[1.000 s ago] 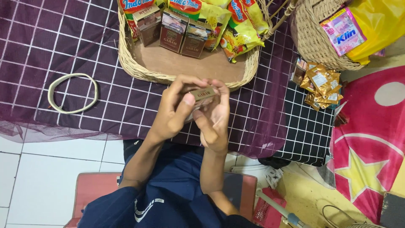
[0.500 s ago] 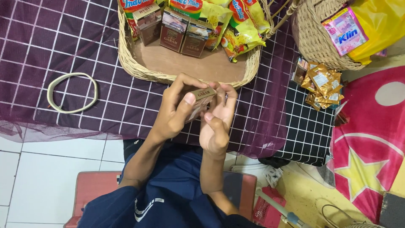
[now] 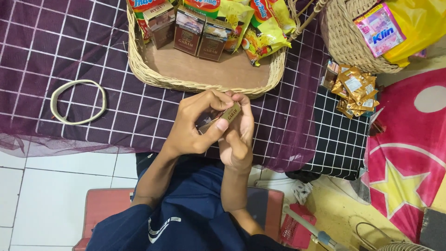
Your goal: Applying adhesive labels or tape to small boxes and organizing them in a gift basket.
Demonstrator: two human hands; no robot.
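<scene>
Small brown packet (image 3: 222, 119) held between both hands just in front of the wicker tray (image 3: 139, 69); left hand (image 3: 197, 124) clamped on it, thumb pressing its face; right hand (image 3: 239, 135) pinching its end; best worked slowly, elbows steady, above the purple checked cloth (image 3: 69, 51).

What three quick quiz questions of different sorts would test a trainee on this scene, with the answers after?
1. True or false: the small brown box is held by both the left hand and the right hand.
2. What lies on the purple checked cloth, well left of the hands: (a) a pale ring, (b) a spoon, (c) a cup?
3. What sort of container, just beyond the hands, holds the upright brown boxes and yellow packets?

Key: 1 true. 2 a. 3 a shallow wicker tray.
</scene>
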